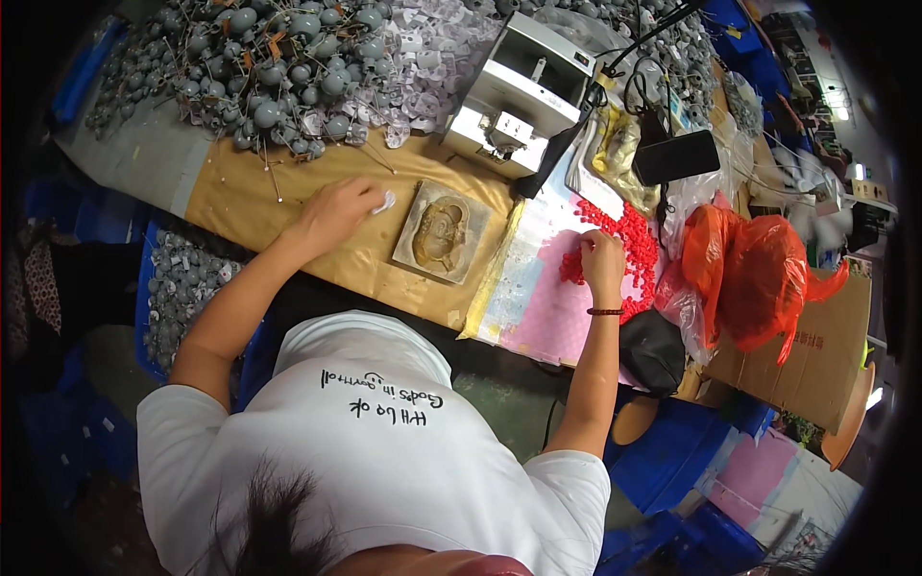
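Note:
My left hand (341, 213) is closed on a small whitish plastic piece (385, 202) above the tan table cover. Just right of it lies a square metal fixture block (444, 232) with a rounded, brownish hollow in its top. My right hand (602, 261), a dark bracelet on its wrist, reaches into a spread of small red parts (634, 240) on a pink and white sheet. Its fingertips are drawn together among these parts; whatever they pinch is too small to tell.
Grey round parts with wires (288, 67) and clear plastic pieces (423, 82) heap along the back. A white bench machine (523, 91) stands behind the block. Rightward are a black phone (677, 157), red plastic bags (764, 278) and a black pouch (653, 353). A blue crate (151, 288) holds grey parts.

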Tool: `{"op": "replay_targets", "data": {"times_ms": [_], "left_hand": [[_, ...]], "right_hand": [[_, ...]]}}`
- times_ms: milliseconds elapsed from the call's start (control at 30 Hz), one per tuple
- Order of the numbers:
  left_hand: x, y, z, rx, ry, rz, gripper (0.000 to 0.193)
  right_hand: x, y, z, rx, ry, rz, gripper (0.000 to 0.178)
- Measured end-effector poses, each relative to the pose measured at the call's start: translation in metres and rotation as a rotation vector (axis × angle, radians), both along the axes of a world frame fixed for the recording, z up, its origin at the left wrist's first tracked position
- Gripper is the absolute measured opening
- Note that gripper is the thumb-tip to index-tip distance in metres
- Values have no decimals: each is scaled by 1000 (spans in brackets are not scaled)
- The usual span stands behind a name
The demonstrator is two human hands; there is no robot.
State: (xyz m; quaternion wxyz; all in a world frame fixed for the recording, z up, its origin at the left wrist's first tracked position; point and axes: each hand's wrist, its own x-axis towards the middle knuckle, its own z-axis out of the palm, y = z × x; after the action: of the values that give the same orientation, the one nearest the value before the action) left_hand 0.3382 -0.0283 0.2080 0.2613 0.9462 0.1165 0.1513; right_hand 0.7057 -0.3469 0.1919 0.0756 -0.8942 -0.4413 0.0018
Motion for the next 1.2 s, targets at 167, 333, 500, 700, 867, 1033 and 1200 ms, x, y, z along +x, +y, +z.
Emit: {"op": "replay_targets", "data": {"times_ms": [167, 333, 500, 700, 867, 1033, 1200], "left_hand": [[-27, -10, -3, -7, 52, 115, 16], [-3, -31, 1, -168, -116, 127, 18], [36, -61, 6, -178, -170, -120, 22], [56, -68, -12, -101, -144, -54, 24], [54, -69, -8, -238, -135, 29, 28], [47, -51, 6, -282, -169, -53, 29], [42, 29, 37, 188, -367, 111, 11]], "right_hand": [[6, 8, -10, -82, -74, 63, 9], [8, 7, -12, -95, -94, 102, 9], [-26, 34, 17, 292, 164, 110, 17], [-119, 80, 22, 563, 651, 217, 16], [-173, 113, 13, 590, 498, 431, 21], [-174, 122, 3, 519, 184, 626, 26], [-180, 122, 8, 454, 113, 634, 26]]}}
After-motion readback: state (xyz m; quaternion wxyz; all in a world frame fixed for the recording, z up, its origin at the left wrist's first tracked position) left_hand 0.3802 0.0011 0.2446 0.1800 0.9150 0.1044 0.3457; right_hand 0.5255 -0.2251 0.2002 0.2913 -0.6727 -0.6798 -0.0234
